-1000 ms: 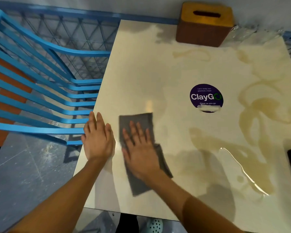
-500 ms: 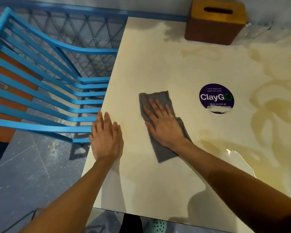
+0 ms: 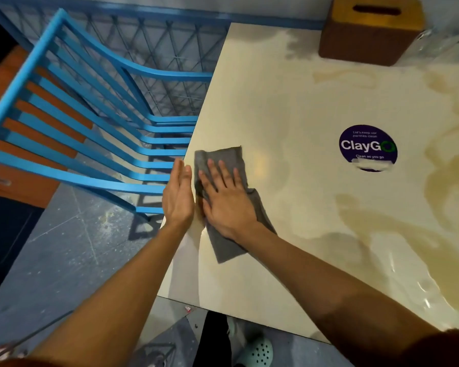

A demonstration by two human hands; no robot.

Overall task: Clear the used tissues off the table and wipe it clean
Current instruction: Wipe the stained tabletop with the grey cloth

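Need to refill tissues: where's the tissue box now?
Head view, upper right: the tissue box stands at the far edge of the table by the wall, beyond the ClayGo sticker.

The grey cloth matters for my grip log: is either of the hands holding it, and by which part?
Nothing is gripped. The right hand presses flat on the middle of the grey cloth, fingers straight; the left hand, open, holds nothing.

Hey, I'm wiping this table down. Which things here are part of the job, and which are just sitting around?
Part of the job:
- grey cloth, flat under the right hand
- left hand, open at the table edge
- table
- brownish spill

Just sitting around:
- tissue box
- round sticker
- blue chair
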